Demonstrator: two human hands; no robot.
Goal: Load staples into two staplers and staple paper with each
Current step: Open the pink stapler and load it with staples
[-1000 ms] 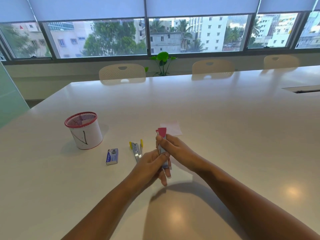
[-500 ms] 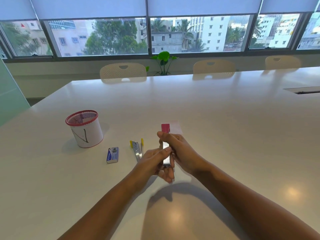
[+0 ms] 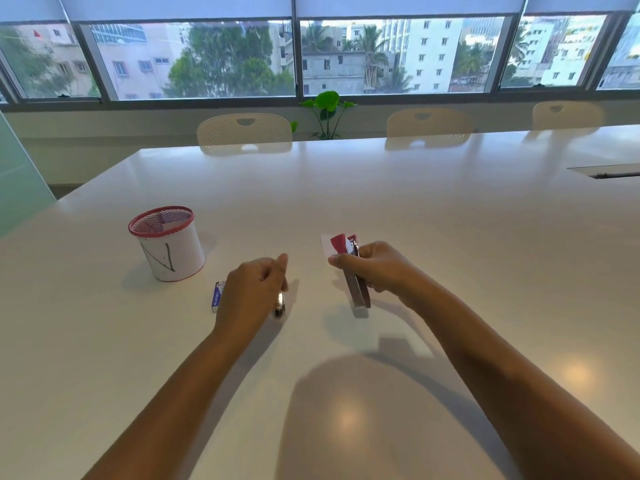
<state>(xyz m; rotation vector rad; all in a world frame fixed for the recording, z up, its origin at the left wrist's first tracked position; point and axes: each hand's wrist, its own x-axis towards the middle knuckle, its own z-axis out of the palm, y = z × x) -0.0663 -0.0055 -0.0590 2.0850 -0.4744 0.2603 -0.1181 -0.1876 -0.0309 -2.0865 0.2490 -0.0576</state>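
Above the table (image 3: pixel 415 209), right hand (image 3: pixel 375 268) grips the red stapler (image 3: pixel 355 271).

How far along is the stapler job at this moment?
Nothing is visibly finished. In hand: the right hand grips the red stapler above the table; the left hand covers the second stapler, grip unclear. The paper lies flat beyond, apparently unstapled. Left: stapling with each; whether either is loaded cannot be told.
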